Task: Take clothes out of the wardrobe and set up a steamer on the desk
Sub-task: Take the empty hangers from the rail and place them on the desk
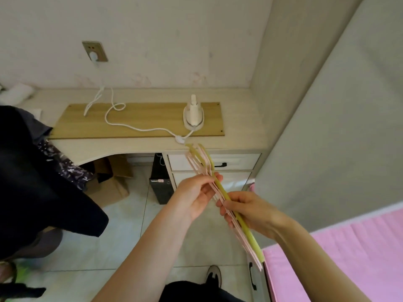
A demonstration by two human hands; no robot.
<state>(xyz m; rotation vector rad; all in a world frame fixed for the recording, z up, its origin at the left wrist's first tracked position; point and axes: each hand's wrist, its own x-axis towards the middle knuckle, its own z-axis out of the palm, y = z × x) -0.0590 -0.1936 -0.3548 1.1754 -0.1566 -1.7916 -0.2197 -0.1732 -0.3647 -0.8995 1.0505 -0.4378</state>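
Fingers of both hands pinching slim pink and yellow plastic hangers (220,192).

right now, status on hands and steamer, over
Both hands, left and right, shut on bundle of hangers. Steamer upright on desk board, cord plugged in. Nothing in the way.

Home bedroom, small and lived-in; pale desk (239,118) sitting against a marked wall, drawers (235,162) under its right end; steamer (193,115) standing near the desk's right edge, its cord (122,123) running to a wall socket (94,51); pink bedding (349,253) showing at lower right; dark clothes (32,182) piling up at left; cardboard box (113,182) and PC tower (160,184) sitting on the tiled floor (122,236).
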